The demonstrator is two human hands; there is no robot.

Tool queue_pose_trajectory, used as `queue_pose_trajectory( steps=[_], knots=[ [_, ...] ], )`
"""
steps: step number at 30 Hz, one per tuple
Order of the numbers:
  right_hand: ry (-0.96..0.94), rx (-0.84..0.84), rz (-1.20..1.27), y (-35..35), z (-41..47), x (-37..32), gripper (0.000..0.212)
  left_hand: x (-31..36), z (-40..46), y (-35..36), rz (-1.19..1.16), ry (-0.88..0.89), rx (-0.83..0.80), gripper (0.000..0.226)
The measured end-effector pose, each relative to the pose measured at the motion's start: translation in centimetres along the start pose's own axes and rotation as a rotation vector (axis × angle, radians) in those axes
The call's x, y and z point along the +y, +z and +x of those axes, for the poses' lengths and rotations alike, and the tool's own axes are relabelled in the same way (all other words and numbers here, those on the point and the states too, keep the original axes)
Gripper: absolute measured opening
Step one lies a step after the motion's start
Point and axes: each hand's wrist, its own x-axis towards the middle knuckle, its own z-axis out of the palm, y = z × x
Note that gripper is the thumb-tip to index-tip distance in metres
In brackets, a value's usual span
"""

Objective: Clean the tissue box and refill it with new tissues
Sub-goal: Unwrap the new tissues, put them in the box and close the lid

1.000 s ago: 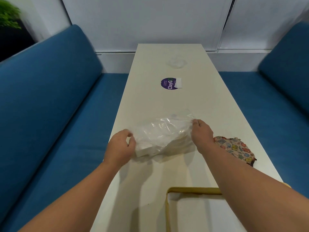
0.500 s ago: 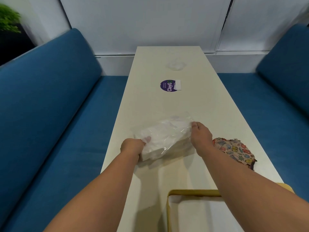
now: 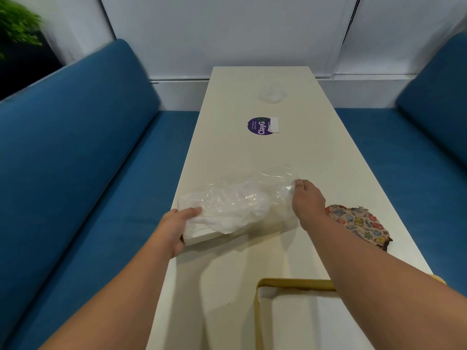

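A stack of white tissues [image 3: 222,218] lies near the left edge of the long cream table [image 3: 303,152], half out of its clear plastic wrapper [image 3: 275,180]. My left hand [image 3: 174,228] grips the left end of the tissue stack, thumb on top. My right hand [image 3: 307,198] pinches the loose right end of the wrapper, which stretches out empty toward it. The open tissue box [image 3: 290,284], yellow-rimmed with a white inside, sits at the near edge of the table, partly behind my right forearm.
A patterned cloth [image 3: 361,223] lies bunched at the right of the table. A purple round sticker [image 3: 259,126] and a scrap of clear plastic [image 3: 273,93] are farther along the table. Blue sofas [image 3: 75,160] flank both sides.
My left hand has pulled the tissue stack leftward, toward the table edge, while my right hand keeps hold of the wrapper end. The wrapper now trails stretched and mostly empty.
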Motion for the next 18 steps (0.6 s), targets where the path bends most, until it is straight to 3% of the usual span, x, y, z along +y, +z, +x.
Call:
queue_pose_trajectory(
  steps=[15, 18],
  knots=[
    [-0.018, 0.030, -0.125, -0.5, 0.5, -0.6, 0.039, 0.2, -5.7, -9.0, -0.066, 0.049, 0.185, 0.038],
    [-0.018, 0.018, -0.086, -0.7, 0.0, -1.3, 0.038, 0.9, -7.7, -9.3, -0.060, 0.081, 0.227, 0.026]
  ],
)
